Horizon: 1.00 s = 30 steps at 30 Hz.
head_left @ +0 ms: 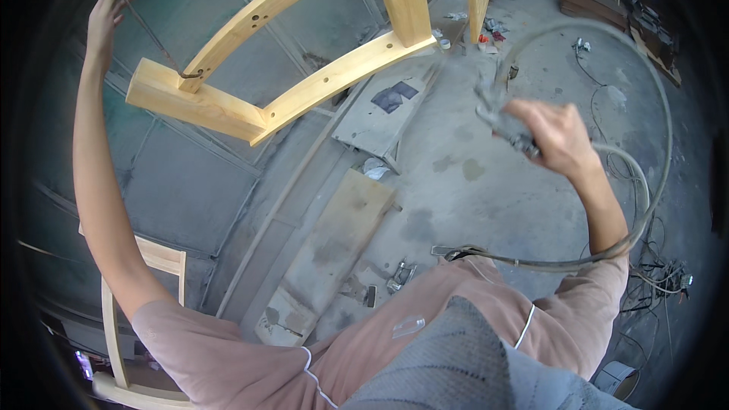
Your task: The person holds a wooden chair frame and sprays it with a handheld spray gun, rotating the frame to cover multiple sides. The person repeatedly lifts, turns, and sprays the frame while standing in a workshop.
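A pale wooden frame with curved rails and drilled holes hangs in front of me on metal hooks. At the upper left, my left hand is raised with its fingers spread. A thin hook rod crosses at its fingertips; whether they touch it I cannot tell. My right hand is wrapped round a grey spray gun, held to the right of the frame and smeared by motion. From the gun a clear hose loops round on the right and passes by my right forearm.
Behind the frame stands a dusty panelled wall. A low board and a small bench stand below. Another wooden frame is at the lower left. Cables tangle on the right floor; stacked brown boards lie far right.
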Each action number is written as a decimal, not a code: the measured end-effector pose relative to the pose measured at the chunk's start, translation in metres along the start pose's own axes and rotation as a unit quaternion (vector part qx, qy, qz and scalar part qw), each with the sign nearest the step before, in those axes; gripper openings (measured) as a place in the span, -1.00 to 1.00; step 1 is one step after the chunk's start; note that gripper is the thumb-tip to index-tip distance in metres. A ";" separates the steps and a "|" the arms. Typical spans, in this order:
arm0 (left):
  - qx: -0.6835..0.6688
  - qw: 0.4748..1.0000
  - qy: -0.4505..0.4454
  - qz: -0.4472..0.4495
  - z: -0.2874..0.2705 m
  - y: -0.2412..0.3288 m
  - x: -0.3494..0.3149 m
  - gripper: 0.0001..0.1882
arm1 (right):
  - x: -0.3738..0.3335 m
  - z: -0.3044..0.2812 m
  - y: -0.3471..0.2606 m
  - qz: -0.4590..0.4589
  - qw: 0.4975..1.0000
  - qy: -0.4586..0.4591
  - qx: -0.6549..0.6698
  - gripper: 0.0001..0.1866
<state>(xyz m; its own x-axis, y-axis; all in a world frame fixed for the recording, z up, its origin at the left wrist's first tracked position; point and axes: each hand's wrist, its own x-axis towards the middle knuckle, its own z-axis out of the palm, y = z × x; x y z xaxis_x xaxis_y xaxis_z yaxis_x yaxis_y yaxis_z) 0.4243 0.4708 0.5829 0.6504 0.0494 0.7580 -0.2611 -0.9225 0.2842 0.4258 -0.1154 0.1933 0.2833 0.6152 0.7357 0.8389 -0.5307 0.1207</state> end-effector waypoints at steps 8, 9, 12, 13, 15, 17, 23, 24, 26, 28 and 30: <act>-0.068 0.997 -0.016 0.021 0.005 0.030 -0.022 -0.05 | 0.026 -0.026 -0.019 0.053 0.939 0.309 0.139 -0.34; -0.091 0.996 0.000 -0.005 0.004 0.030 -0.021 -0.06 | 0.039 -0.036 -0.023 0.083 0.921 0.339 0.171 -0.36; -0.090 0.996 -0.010 -0.018 -0.001 0.027 -0.013 -0.04 | 0.093 -0.070 -0.052 0.068 0.936 0.306 0.158 -0.41; -0.078 0.997 -0.025 -0.011 -0.002 0.025 -0.007 -0.03 | 0.114 -0.080 -0.065 0.146 0.941 0.260 0.162 -0.44; -0.057 0.996 -0.040 0.051 0.002 0.022 0.003 -0.06 | 0.160 -0.085 -0.093 0.244 0.924 0.235 0.175 -0.51; -0.050 0.992 -0.045 0.109 0.006 0.018 0.008 -0.09 | 0.189 -0.086 -0.116 0.239 0.922 0.217 0.212 -0.63; 0.179 0.981 0.018 0.077 0.017 0.021 -0.013 -0.12 | 0.232 -0.054 -0.126 0.155 0.853 0.175 0.467 -0.65; 0.220 0.972 0.025 0.079 0.017 0.023 -0.019 -0.14 | 0.236 -0.047 -0.121 0.181 0.830 0.135 0.510 -0.64; 0.298 0.950 0.036 0.080 0.018 0.026 -0.034 -0.18 | 0.236 -0.027 -0.108 0.209 0.812 0.081 0.538 -0.61; 0.307 0.950 0.021 0.060 0.019 0.028 -0.043 -0.21 | 0.230 0.004 -0.091 0.232 0.821 0.069 0.517 -0.59; 0.310 0.950 0.000 0.040 0.022 0.032 -0.047 -0.23 | 0.213 0.038 -0.066 0.246 0.853 0.106 0.447 -0.57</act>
<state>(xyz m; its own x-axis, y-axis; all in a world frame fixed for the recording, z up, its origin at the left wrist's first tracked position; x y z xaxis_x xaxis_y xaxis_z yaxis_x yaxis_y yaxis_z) 0.4013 0.4309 0.5432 0.6459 -0.0313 0.7628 0.1598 -0.9715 -0.1752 0.4482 0.0730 0.3162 0.6925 0.2766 0.6663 0.6887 0.0212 -0.7247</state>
